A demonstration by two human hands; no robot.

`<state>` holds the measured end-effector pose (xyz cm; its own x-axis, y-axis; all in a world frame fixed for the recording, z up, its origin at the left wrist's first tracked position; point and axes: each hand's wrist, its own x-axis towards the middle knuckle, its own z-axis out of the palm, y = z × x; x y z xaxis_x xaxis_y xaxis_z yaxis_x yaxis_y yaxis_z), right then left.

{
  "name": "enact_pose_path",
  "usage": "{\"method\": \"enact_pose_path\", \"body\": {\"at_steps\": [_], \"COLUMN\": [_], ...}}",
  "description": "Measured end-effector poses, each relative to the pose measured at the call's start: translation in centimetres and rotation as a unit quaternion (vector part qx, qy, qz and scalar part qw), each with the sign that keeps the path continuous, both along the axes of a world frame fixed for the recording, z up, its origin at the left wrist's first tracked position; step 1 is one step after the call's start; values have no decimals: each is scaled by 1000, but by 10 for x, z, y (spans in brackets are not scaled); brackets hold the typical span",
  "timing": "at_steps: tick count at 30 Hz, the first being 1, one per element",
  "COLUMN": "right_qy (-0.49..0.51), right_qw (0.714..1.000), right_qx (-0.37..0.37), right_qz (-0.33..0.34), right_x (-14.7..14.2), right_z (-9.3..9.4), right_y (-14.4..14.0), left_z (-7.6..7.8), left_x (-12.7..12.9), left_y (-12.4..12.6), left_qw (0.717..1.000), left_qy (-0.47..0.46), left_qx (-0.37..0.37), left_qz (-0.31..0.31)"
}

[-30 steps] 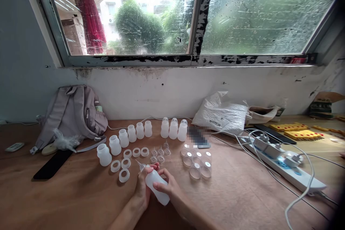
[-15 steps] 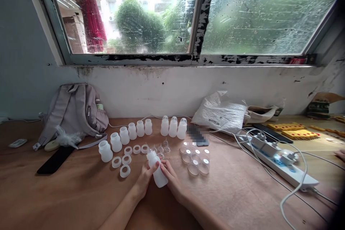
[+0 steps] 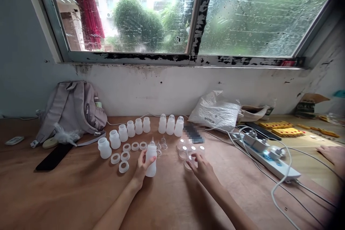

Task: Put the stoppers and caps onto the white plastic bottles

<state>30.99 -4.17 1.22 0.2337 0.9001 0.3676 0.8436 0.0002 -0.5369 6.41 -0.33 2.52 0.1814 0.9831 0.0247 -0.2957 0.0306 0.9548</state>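
My left hand [image 3: 143, 165] is wrapped round a frosted white baby bottle [image 3: 151, 167], held upright with a clear nipple [image 3: 152, 141] pointing up from its top. To the right, my right hand [image 3: 202, 167] has its thumb and fingertips around a clear domed bottle cap [image 3: 188, 165] at the near side of a cluster of caps [image 3: 182, 154]. The fingers partly cover that cap. Left of the bottle lie several white ring collars [image 3: 124, 167]. Behind it are some loose clear nipples [image 3: 164, 146], partly hidden by the bottle.
Several open bottles [image 3: 104, 148] stand in a curved row at left; three capped bottles [image 3: 170, 125] stand behind. A backpack [image 3: 72, 111], black phone [image 3: 54, 158], silver bag [image 3: 215, 111] and power strip [image 3: 280, 167] with cables surround the area. Another person's hand [image 3: 332, 154] rests at far right.
My right hand has left the bottle and moved right to the clear caps. My left hand has turned the bottle upright, its nipple now pointing up. The view has shifted slightly.
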Motion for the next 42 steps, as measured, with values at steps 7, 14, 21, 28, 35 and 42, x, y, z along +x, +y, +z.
{"method": "enact_pose_path", "body": {"at_steps": [7,14,21,28,35,42], "right_qy": [296,411,391,376,349,363], "right_qw": [949,897,902,904,917,907], "right_qx": [37,62,18,9,-10,-13], "right_qz": [99,149,185,204,190,214], "right_x": [-29,-50,-57,-62,-73,-78], "right_z": [21,40,35,34,31,33], "right_y": [10,18,18,18,20,33], "left_z": [-4,-1,1,1,-3,-1], "left_x": [-1,-2,-3,-4,-7,-8], "left_y": [3,0,-1,0,-2,-4], "left_qw": [993,986,983,980,964,950], "left_qy": [86,115,128,139,203,238], "left_qx": [81,100,116,126,164,204], "left_qz": [-20,-64,-68,-68,-46,9]}}
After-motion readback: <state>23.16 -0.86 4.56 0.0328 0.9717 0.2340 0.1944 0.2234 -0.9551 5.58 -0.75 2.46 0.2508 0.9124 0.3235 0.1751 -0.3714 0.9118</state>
